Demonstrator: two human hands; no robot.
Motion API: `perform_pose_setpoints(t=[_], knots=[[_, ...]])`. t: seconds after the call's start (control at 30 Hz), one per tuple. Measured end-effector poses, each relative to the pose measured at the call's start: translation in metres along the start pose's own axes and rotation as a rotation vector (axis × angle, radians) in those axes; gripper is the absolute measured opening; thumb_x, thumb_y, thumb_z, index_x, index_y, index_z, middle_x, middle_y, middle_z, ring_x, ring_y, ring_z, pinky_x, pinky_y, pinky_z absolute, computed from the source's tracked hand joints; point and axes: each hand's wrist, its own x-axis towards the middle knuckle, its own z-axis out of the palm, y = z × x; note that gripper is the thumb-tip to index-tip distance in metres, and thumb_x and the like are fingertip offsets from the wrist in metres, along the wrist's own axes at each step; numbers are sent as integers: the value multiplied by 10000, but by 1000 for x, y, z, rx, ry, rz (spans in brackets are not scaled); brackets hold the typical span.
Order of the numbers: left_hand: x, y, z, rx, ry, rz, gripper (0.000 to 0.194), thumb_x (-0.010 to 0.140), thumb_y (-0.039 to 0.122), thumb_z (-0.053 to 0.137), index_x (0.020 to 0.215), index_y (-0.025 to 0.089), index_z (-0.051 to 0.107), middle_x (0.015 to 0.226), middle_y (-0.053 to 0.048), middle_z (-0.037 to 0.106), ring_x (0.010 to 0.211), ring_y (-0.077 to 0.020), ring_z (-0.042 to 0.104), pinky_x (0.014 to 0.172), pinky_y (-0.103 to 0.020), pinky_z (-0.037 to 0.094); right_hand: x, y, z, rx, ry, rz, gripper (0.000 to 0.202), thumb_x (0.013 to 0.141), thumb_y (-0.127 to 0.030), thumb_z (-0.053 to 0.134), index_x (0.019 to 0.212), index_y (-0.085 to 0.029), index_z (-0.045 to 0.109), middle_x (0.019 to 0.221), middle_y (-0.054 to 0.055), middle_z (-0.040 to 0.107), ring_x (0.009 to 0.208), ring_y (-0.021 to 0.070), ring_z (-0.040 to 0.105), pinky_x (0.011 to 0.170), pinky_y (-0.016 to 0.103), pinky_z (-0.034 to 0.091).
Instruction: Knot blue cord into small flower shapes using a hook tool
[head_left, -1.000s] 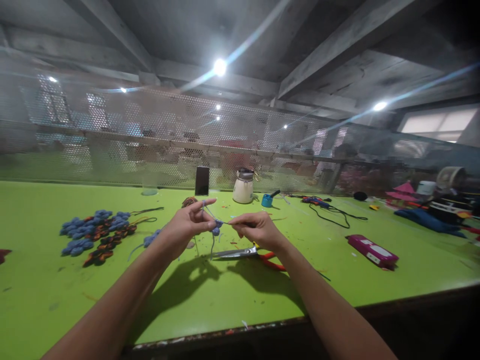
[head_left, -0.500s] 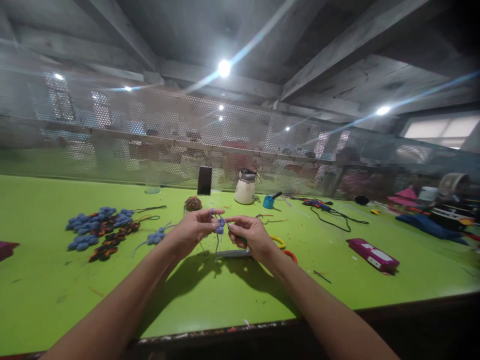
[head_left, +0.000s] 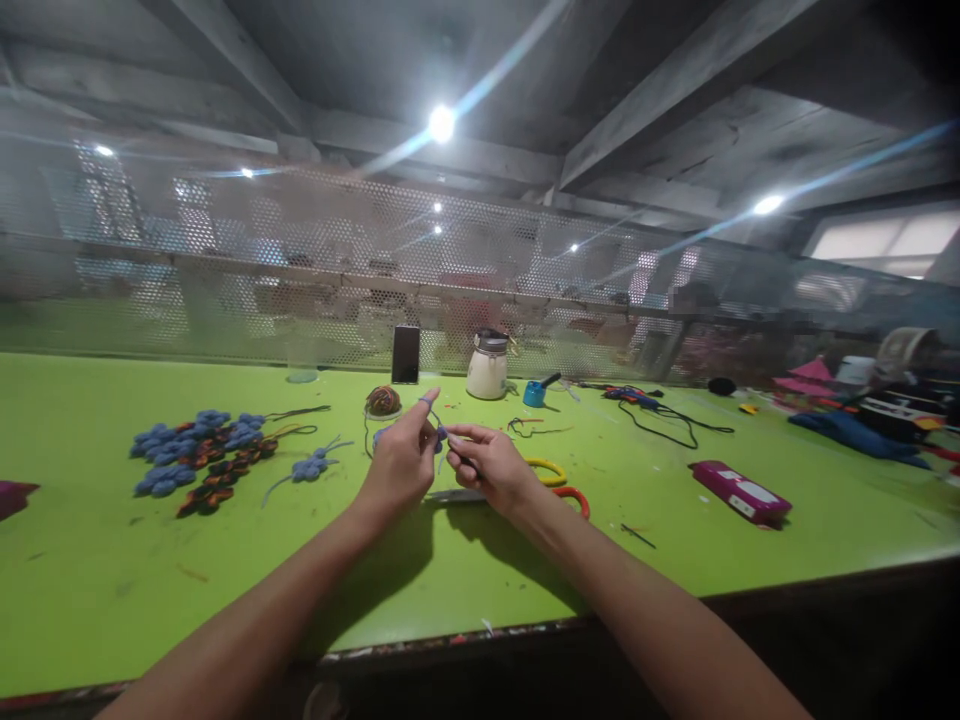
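My left hand (head_left: 405, 455) pinches a small blue crochet piece (head_left: 440, 436), with blue yarn looped over its raised index finger. Close against it on the right, my right hand (head_left: 487, 462) is closed on a thin tool, probably a crochet hook, mostly hidden by the fingers. Under the right hand lie scissors (head_left: 574, 499) with red and yellow handles, their blades pointing left. To the left, a loose blue crochet flower (head_left: 311, 466) rests on the green table (head_left: 247, 590). Farther left are several blue flowers (head_left: 161, 445) and dark orange ones (head_left: 225, 478).
Behind the hands stand a yarn ball (head_left: 383, 401), a phone (head_left: 406, 354), a pale jug (head_left: 487, 368) and a blue pot (head_left: 534, 393). A glue gun with its cord (head_left: 637, 398) and a magenta box (head_left: 741, 492) lie right. A perforated screen (head_left: 337, 290) runs along the back.
My left hand has turned more upright, its index finger now raised and its back covering part of the blue piece. The right hand has shifted slightly left. The whole view has moved a little.
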Motion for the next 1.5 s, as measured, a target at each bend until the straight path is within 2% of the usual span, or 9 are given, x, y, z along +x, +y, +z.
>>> perform_pose_setpoints(t=[0.07, 0.17, 0.3, 0.43, 0.7, 0.87, 1.17, 1.33, 1.5], knots=[[2, 2, 1, -279, 63, -188, 676, 669, 108, 644, 1318, 145, 458, 653, 30, 581, 632, -127, 521, 684, -247, 399, -1, 1, 3, 41, 0, -32, 384, 621, -323, 744, 917, -124, 602, 515, -56, 533, 354, 14, 345, 369, 159, 212], [8, 6, -4, -614, 66, -412, 700, 580, 83, 712, 1242, 65, 486, 635, 26, 598, 638, -117, 564, 684, -237, 428, -3, 0, 4, 53, -19, -84, 369, 644, -325, 743, 920, -119, 609, 531, -43, 547, 354, 19, 357, 358, 163, 202], [11, 12, -14, -731, 6, -479, 548, 562, 27, 702, 1091, 54, 562, 640, 14, 602, 627, -94, 578, 630, -197, 438, -5, -4, 0, -76, -39, -221, 327, 699, -327, 710, 932, -111, 638, 532, -25, 570, 345, 35, 383, 335, 170, 223], [10, 17, -19, -801, -29, -480, 573, 586, 2, 707, 1131, 65, 540, 639, 20, 614, 595, -77, 569, 579, -175, 428, -4, -7, -4, -235, -25, -356, 304, 719, -338, 690, 921, -116, 649, 515, -31, 571, 332, 44, 398, 323, 179, 267], [9, 18, -20, -764, -27, -414, 723, 584, 36, 740, 1248, 45, 454, 636, 32, 618, 639, -94, 584, 681, -214, 446, -1, -7, -9, -341, -19, -426, 276, 742, -338, 661, 921, -127, 658, 517, -30, 569, 333, 45, 407, 329, 182, 306], [10, 15, -19, -684, -44, -397, 830, 563, 92, 770, 1306, 47, 403, 641, 30, 620, 657, -108, 581, 696, -232, 432, -6, -12, -7, -338, -35, -369, 333, 746, -336, 657, 1011, -135, 664, 514, -40, 552, 340, 38, 379, 338, 182, 293], [9, 11, -18, -632, -95, -359, 843, 627, 115, 752, 1359, 82, 333, 706, 13, 618, 701, -113, 572, 719, -249, 422, -10, -15, -2, -264, -89, -258, 464, 744, -308, 630, 1173, -133, 610, 513, -61, 499, 365, 27, 306, 364, 182, 220], [10, 11, -19, -651, -93, -402, 847, 579, 98, 765, 1334, 97, 380, 746, -7, 623, 684, -115, 568, 590, -210, 394, -9, -13, -4, -281, -59, -249, 439, 747, -264, 600, 1160, -119, 626, 495, -62, 452, 387, 32, 269, 386, 190, 181], [14, 11, -24, -582, -67, -455, 633, 643, 223, 743, 1225, 105, 524, 758, -24, 613, 553, -75, 491, 439, -195, 289, -7, -9, -8, -505, -51, -433, 369, 758, -164, 520, 1089, -152, 681, 537, -35, 457, 459, 68, 346, 445, 204, 292]])
